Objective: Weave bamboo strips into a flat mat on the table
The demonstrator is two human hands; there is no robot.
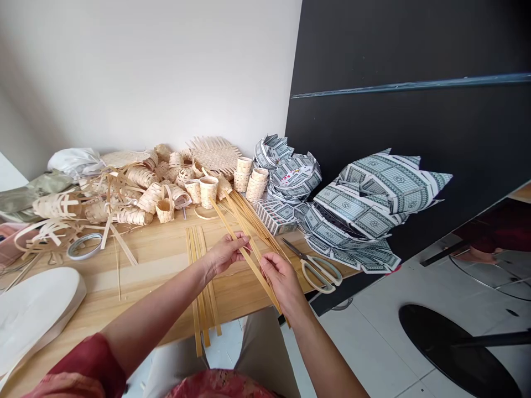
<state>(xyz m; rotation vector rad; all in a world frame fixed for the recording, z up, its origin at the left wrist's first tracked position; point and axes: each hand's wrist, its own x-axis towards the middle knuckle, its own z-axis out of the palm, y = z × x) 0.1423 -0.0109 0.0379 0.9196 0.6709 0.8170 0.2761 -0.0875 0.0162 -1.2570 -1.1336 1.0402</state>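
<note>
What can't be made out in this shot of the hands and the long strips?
Head view, the only one:
1. Count of the held strips: the left hand and right hand cover where they overlap.
2. White object, lower left: cut off by the frame edge.
3. Pink thing: cut off by the left edge.

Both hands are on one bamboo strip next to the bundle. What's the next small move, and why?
Probably raise the single strip slightly, clear of the bundle of strips. The left hand pinches it mid-length and the right hand grips it lower down, but its far end lies close beside the bundle on the table, where it could snag.
</note>
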